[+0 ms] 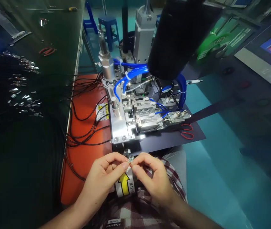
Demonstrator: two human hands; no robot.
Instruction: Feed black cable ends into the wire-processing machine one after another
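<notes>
Wires (130,161): thin, short strands, located at the fingertips of both hands, just above the arrow label (125,185) and in front of the machine (145,122). Strand count could not be made out; fingers partly hid them.

Left hand (106,173): grip closed, thumb and forefinger pinching the wires. Right hand (153,175): grip likewise closed on them from the other side, tips nearly touching the left.

Handling (judged): very light, flexible, easily bent or kinked; fine enough to slip from a loose pinch. Best held lightly near the ends, between the finger pads, without a hard tug.

Outward: the machine's near edge lay beyond the fingers, with blue tubes (135,70) looped above. Black cables (87,119) crossed the orange surface (84,168) to the left. Red-handled scissors (187,136) lay on the grey tabletop (159,144), right of the machine.
</notes>
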